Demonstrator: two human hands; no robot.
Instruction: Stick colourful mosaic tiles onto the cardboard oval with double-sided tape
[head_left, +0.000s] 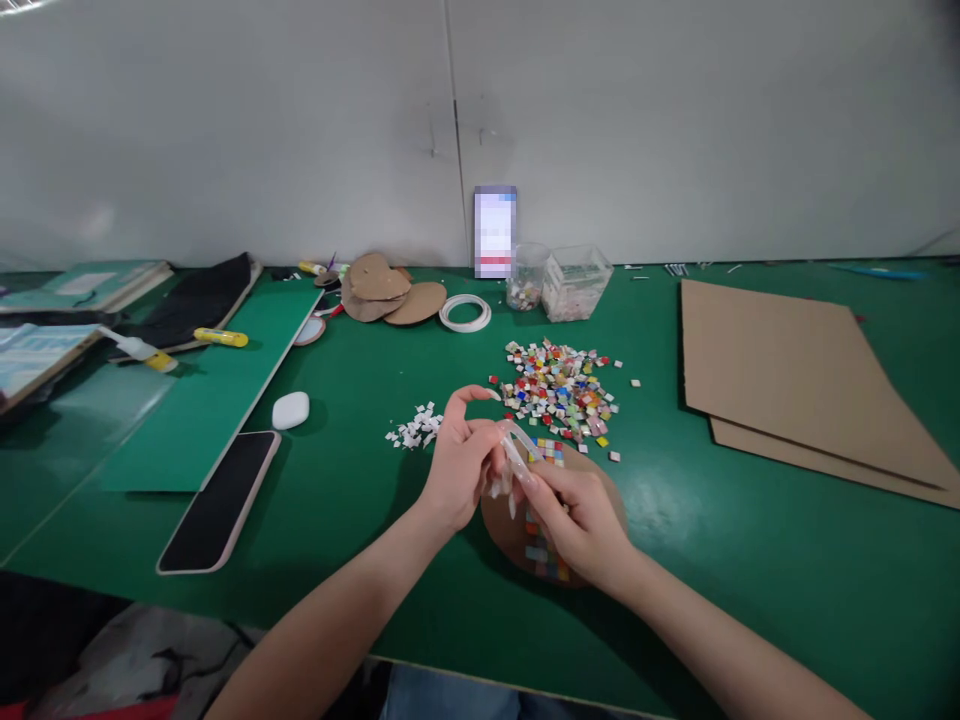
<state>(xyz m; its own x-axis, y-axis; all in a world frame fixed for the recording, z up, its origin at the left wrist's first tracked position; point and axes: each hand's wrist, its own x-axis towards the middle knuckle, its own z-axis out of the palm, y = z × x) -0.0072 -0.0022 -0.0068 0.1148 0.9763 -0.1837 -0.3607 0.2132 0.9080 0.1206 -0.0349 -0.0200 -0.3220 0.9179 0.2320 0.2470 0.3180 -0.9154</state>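
My left hand [466, 462] and my right hand [581, 515] meet fingertip to fingertip above a round cardboard disc [504, 535]. Both are closed in a pinch, though one left finger is raised and bent. Pale, glossy shapes show between the fingertips; long nails and any small held piece cannot be told apart there. Rows of coloured mosaic tiles [553, 450] lie on the disc, partly hidden by my right hand. Beyond the hands spreads a heap of loose multicoloured tiles [559, 390]. A smaller pile of white tiles [416, 427] lies just left of my left hand.
At the back stand a lit phone [495, 230], a clear cup [527, 280] and a clear box [576, 285]. Cardboard discs [375, 285] and a white tape roll [465, 313] lie left of them. A dark phone [221, 505] lies left; cardboard sheets [780, 360] lie right.
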